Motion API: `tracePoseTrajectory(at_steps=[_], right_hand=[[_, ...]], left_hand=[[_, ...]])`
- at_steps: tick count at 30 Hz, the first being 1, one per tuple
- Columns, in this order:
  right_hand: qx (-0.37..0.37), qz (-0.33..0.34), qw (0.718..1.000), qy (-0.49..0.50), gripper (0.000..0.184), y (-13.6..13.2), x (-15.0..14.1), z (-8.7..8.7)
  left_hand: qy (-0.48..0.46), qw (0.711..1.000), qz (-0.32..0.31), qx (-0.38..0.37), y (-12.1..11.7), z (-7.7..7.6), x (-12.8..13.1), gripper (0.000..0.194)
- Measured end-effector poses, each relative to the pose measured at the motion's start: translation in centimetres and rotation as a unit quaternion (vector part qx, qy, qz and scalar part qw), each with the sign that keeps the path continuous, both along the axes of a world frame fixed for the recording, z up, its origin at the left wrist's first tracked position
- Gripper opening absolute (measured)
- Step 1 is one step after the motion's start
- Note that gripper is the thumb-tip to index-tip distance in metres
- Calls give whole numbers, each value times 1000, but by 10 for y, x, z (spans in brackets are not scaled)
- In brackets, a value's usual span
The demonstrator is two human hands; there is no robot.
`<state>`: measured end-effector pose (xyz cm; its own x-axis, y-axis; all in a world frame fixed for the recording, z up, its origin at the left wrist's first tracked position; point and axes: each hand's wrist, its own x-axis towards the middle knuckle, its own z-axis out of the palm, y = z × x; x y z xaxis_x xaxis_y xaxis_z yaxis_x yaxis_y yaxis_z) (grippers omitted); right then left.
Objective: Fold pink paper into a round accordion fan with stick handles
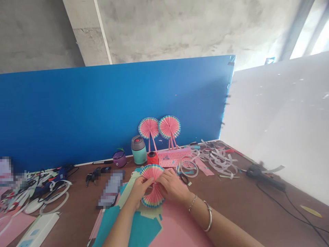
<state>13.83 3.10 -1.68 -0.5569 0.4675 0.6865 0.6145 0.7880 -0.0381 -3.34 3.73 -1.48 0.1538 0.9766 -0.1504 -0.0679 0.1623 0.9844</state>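
Between my two hands is a pleated paper fan [153,198], pink with a yellow and blue rim, spread into an upper and a lower half that meet at the middle. My left hand [141,189] grips its left side, thumb on the folds near the centre. On the right side, my right hand [171,185] has its fingers curled in at the centre; the fingertips are partly hidden. Beneath lie pink paper [177,224] and teal paper [144,228]. Two finished-looking round fans [169,127] with pink stick handles stand against the blue panel.
Behind the hands stand a teal flask [139,151], a red container [152,158], a purple pot [119,159] and a pink patterned box [174,157]. White strips [222,161] lie tangled at right, near a black glue gun [266,176]. A phone [111,189] and power strip [38,230] lie left.
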Motion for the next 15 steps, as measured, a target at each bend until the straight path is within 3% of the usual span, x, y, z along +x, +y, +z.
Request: tracePoseTrajectory(at_steps=[8, 15], right_hand=[[-15, -46, 999, 21, 12, 1, -1, -3], [-29, -28, 999, -14, 17, -2, -2, 3]], left_hand=[[-12, 1000, 23, 12, 0, 0, 2, 40], [-13, 1000, 23, 7, -2, 2, 3, 41]])
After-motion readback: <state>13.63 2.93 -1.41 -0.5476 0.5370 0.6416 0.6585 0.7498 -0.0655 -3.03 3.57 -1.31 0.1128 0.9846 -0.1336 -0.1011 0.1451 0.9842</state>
